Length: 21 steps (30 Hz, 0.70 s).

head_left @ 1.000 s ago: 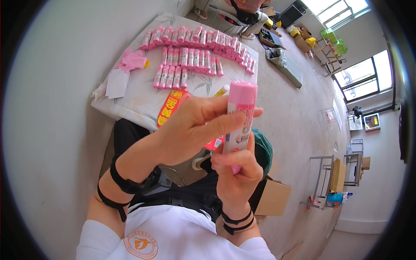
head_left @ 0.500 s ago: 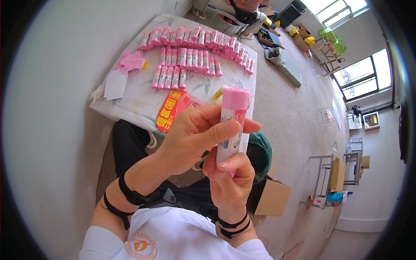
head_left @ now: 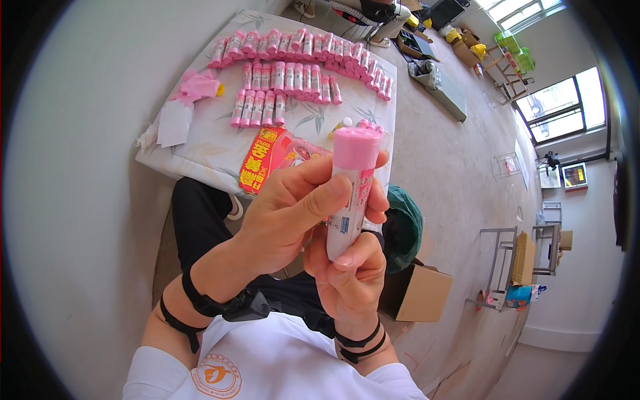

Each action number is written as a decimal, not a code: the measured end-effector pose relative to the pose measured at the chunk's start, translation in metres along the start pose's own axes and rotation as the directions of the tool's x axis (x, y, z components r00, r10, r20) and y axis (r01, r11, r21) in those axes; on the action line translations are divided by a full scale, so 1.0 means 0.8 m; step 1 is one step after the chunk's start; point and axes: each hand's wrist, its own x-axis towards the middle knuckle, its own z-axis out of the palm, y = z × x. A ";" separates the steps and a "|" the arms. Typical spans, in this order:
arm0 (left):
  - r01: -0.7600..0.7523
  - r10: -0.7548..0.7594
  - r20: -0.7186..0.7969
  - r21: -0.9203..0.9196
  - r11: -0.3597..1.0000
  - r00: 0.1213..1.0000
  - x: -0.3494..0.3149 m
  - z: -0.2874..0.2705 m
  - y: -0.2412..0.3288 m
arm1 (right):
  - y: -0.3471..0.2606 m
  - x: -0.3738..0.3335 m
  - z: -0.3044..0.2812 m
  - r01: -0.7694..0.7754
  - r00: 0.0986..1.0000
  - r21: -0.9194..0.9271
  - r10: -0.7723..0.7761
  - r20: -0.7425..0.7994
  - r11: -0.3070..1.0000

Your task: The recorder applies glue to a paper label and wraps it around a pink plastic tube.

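Note:
A roll of pink plastic bags [head_left: 357,150] with a white printed label round it is held nearly upright before me. My left hand [head_left: 283,210] is closed round its upper part, the thumb lying along the label and fingertips showing on the far side. Lower down, my right hand [head_left: 350,277] pinches the white label, which narrows toward the thumb; the roll's bottom end is hidden there. Beyond my hands, many similar pink rolls [head_left: 293,79] lie in rows on the table [head_left: 220,143]. A red and yellow printed package [head_left: 263,163] lies just past my left hand.
Crumpled pink plastic [head_left: 198,87] and white sheets [head_left: 176,123] lie at the table's left. A small yellow item with a pale cap [head_left: 344,124] is behind the roll. A green-lined bin [head_left: 403,230] and cardboard box [head_left: 420,293] stand right. Another person's legs [head_left: 393,27] show beyond the table.
The roll now leans a little, its top slightly lower and further left. My left fingers have wrapped further round it. The pink lower end beside my right hand no longer shows.

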 end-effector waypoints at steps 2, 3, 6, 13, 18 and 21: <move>0.022 -0.022 0.006 -0.063 0.998 1.000 -0.003 -0.001 -0.004 | 0.005 -0.003 -0.002 0.012 1.000 0.109 -0.014 0.017 0.994; 0.027 -0.027 0.006 -0.062 0.998 1.000 -0.004 -0.001 -0.005 | 0.007 -0.004 -0.002 0.018 1.000 0.106 -0.019 0.006 0.994; 0.128 -0.133 -0.138 -0.042 0.991 0.982 -0.006 -0.001 -0.009 | 0.015 -0.011 -0.004 0.025 0.999 0.119 -0.019 -0.046 0.993; 0.165 -0.172 -0.215 -0.051 0.985 0.961 -0.007 -0.001 -0.021 | 0.012 -0.028 0.002 -0.003 0.966 0.075 0.023 -0.256 0.997; 0.171 -0.167 -0.187 0.006 0.985 0.968 -0.010 0.001 -0.032 | 0.010 -0.032 -0.007 0.033 0.962 0.054 -0.017 -0.272 0.998; 0.152 -0.173 -0.147 -0.142 0.978 0.974 -0.012 0.006 -0.033 | 0.011 -0.028 -0.009 0.045 0.979 0.112 -0.022 -0.201 0.993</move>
